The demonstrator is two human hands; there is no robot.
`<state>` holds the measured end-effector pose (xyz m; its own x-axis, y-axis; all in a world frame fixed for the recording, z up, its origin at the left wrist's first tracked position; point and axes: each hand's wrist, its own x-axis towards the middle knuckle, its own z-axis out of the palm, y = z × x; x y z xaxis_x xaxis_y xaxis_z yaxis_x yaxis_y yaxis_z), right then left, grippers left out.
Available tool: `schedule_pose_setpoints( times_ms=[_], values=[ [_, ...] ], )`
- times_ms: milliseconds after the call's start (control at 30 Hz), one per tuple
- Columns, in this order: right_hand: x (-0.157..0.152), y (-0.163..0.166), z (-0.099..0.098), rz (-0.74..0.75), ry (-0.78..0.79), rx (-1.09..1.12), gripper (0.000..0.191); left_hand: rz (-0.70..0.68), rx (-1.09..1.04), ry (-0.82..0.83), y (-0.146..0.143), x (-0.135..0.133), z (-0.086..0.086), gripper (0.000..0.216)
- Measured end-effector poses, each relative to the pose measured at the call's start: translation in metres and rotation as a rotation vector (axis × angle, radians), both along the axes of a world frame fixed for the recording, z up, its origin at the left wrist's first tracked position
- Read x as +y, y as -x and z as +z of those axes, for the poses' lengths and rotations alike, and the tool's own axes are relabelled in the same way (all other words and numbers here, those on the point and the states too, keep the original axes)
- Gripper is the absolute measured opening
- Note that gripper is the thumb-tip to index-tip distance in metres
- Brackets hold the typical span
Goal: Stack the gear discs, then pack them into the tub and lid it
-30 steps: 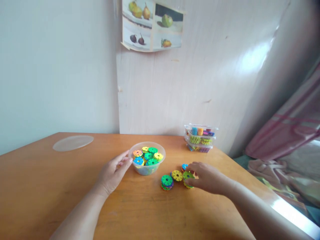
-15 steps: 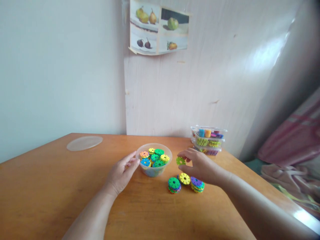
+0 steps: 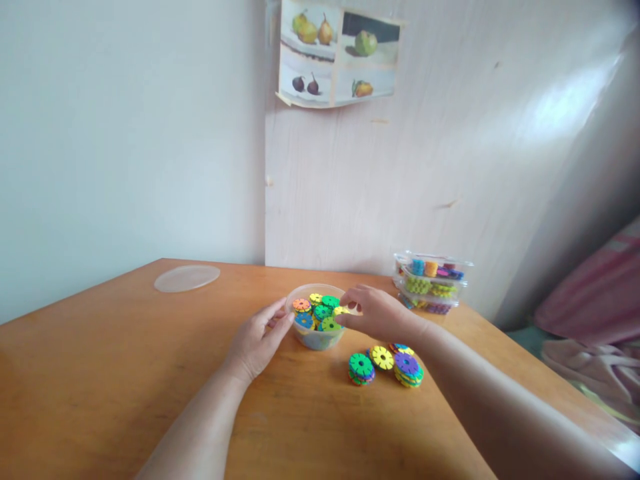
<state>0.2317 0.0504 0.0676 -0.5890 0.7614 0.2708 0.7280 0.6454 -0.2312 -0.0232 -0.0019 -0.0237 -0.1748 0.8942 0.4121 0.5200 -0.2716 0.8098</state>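
Observation:
A clear plastic bowl holding several coloured toothed discs stands on the orange wooden table. My left hand cups the bowl's left wall, thumb near the rim. My right hand reaches over the bowl's right rim, its fingers pinched around a light green disc that lies among the discs in the bowl. Just right of the bowl, small stacks of discs lie on the table: one topped green, one yellow, one purple.
A clear round lid lies at the far left of the table. Stacked clear boxes of coloured pieces stand at the back right by the wall. A fruit poster hangs above. Pink fabric lies beyond the table's right edge.
My right hand lifted a light green disc off the stacks on the table and carried it left into the bowl. My left hand stayed on the bowl. The camera shifted slightly.

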Motion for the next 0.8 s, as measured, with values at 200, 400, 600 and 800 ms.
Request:
schedule_pose_setpoints(
  times_ms=[200, 400, 600, 800],
  values=[
    [-0.017, -0.057, 0.0, -0.061, 0.091, -0.018, 0.022, 0.018, 0.028, 0.032, 0.002, 0.001, -0.001, 0.059],
    [-0.036, -0.103, -0.022, -0.092, 0.191, -0.148, 0.034, 0.013, 0.023, 0.044, 0.004, 0.005, -0.004, 0.061],
    [-0.044, -0.104, -0.037, -0.116, 0.149, -0.159, 0.023, 0.02, 0.008, 0.047, 0.004, 0.005, -0.003, 0.061],
    [-0.039, -0.103, -0.043, -0.109, 0.122, -0.066, 0.017, 0.02, -0.003, 0.027, -0.001, 0.0, 0.001, 0.059]
  ],
)
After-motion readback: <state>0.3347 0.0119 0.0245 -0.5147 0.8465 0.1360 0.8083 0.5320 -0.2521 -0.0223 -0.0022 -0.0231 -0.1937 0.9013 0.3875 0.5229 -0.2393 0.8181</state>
